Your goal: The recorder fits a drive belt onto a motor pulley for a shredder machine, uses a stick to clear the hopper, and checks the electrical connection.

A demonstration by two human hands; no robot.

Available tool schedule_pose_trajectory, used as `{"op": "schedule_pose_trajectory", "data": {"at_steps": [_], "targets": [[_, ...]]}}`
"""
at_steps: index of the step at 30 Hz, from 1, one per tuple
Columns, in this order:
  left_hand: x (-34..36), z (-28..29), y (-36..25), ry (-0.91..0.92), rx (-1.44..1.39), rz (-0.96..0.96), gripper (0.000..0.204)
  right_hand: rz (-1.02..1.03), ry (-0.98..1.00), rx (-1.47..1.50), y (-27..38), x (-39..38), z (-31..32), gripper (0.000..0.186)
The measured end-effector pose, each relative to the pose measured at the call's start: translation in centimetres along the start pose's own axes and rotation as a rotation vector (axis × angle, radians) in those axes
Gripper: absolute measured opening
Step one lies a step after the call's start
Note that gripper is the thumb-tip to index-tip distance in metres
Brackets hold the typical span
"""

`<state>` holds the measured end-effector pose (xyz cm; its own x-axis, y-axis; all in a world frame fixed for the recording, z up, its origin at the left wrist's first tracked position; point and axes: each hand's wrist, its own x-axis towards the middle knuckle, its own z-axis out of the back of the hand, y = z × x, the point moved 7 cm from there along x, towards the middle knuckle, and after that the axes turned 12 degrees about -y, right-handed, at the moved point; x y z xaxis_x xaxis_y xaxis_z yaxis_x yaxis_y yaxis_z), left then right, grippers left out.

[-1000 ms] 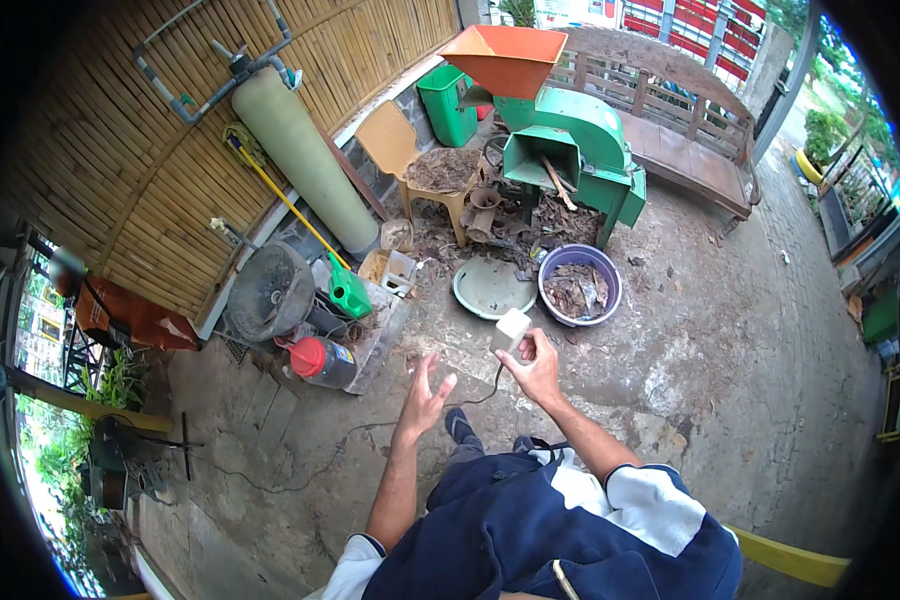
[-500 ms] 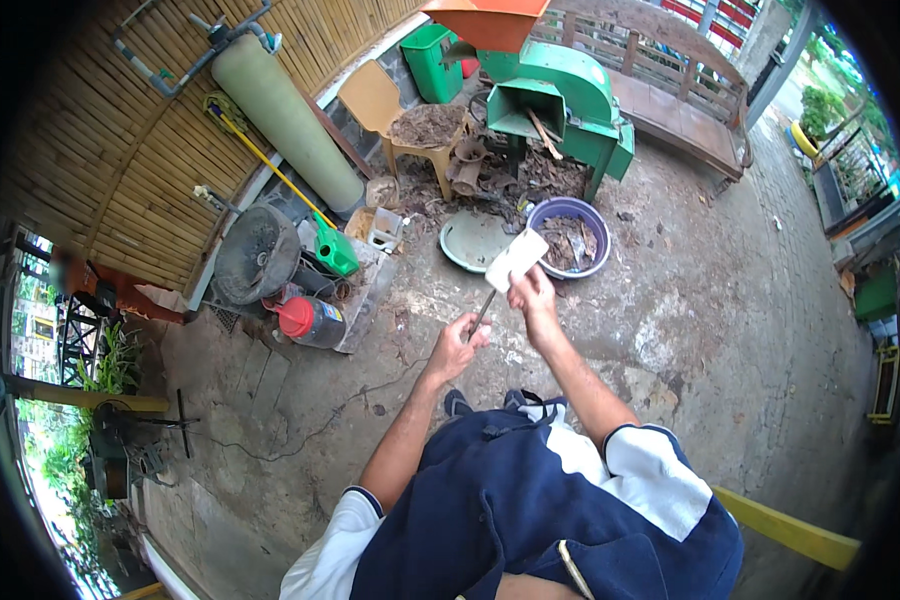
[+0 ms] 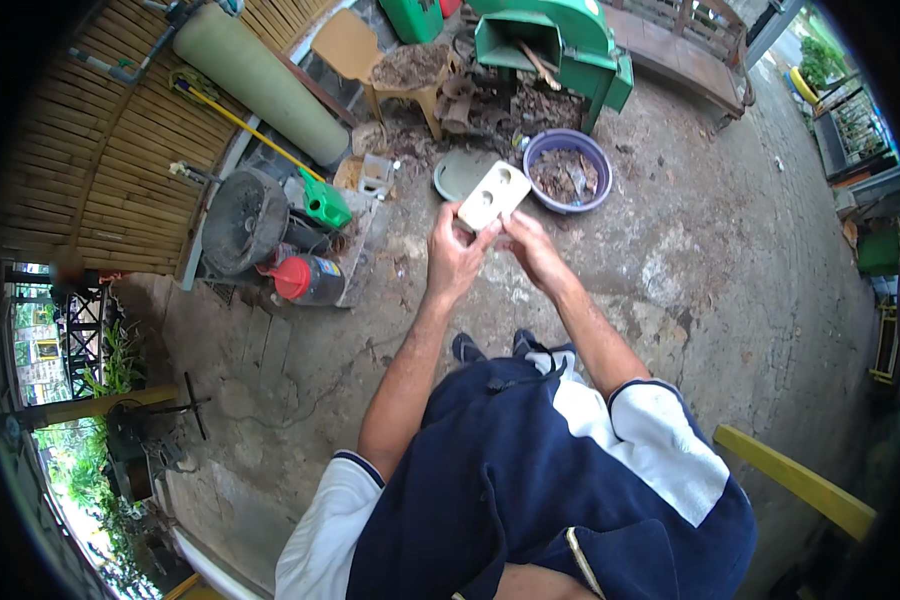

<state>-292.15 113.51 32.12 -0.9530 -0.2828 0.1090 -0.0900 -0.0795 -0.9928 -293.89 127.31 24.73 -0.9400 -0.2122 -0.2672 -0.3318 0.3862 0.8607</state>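
A cream extension socket (image 3: 495, 197) with two round recesses is held out in front of me, tilted, its socket face in view. My left hand (image 3: 454, 258) is closed on its lower left side, thumb along the near end. At the lower right corner, the bent fingers of my right hand (image 3: 536, 254) press against it. What lies under the right fingertips is hidden. Just beyond the socket are a pale green round lid (image 3: 452, 178) on the ground and a purple basin (image 3: 604, 178) containing dry leaf scraps.
A green shredding machine (image 3: 580, 45) stands ahead, beside a tan chair (image 3: 345, 45) heaped with brown debris. To the left are a green watering can (image 3: 325, 203), a red-lidded jug (image 3: 315, 283) and a dark tyre-like ring (image 3: 242, 220). A yellow bar (image 3: 795, 480) juts in at right.
The extension socket has turned so its recesses show. My left hand has moved from the thin dark cord-like piece below onto the socket; my right hand has shifted down to its lower corner.
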Motion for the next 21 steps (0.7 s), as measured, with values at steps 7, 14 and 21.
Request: {"op": "schedule_pose_trajectory", "data": {"at_steps": [7,14,21], "targets": [[0.6,-1.7,-0.9,-0.106,0.309,-0.244,0.043,-0.237,-0.103,0.779,-0.2,0.1,-0.2,0.092],[-1.8,-1.6,3.3,0.017,0.651,-0.341,0.046,0.037,-0.386,1.043,5.2,5.5,13.5,0.104],[-1.8,-2.8,1.2,0.01,0.67,-0.48,0.052,0.192,-0.594,0.774,5.6,4.0,25.3,0.095]]}}
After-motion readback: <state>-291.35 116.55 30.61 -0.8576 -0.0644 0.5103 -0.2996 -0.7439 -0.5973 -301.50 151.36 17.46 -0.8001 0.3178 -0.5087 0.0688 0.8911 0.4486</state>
